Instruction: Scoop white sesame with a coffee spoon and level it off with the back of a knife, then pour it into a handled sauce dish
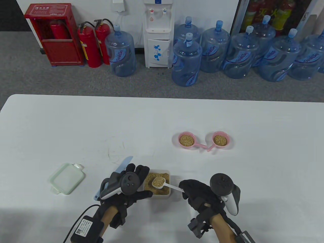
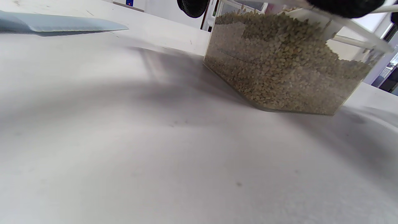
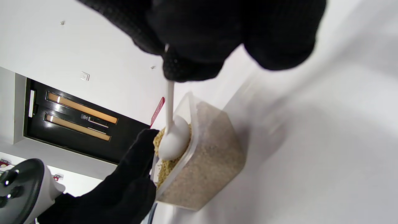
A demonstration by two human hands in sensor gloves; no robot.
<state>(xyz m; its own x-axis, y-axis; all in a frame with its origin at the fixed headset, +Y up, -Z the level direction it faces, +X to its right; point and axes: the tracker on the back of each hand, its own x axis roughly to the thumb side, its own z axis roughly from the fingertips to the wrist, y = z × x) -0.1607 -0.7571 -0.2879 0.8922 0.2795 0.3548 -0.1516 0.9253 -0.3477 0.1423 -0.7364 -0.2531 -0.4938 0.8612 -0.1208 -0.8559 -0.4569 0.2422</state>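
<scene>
Clear plastic tub [image 1: 157, 185] holding white sesame [image 1: 160, 177], sitting at near table edge. Right hand [image 1: 200, 193] pinching coffee spoon [image 1: 162, 182], heaped, hovering over tub. Left hand [image 1: 131, 186] curling round tub's left wall; knife [image 1: 124, 164] lying beside. Pale green lid [image 1: 66, 178] resting left. Farther: two pink handled sauce dishes [image 1: 186, 140] [image 1: 219, 140] containing sesame, sitting on white table [image 1: 162, 121]. Beyond: water bottles [image 1: 121, 54], dispenser [image 1: 158, 33], extinguishers [image 1: 89, 44].

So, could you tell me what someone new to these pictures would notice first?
Most striking is the white spoon, heaped with sesame, which the right hand holds by its handle over the clear sesame container at the table's near edge. The left hand steadies that container, with the blue knife lying just behind it. Farther back on the right sit two pink handled dishes already holding sesame.
</scene>
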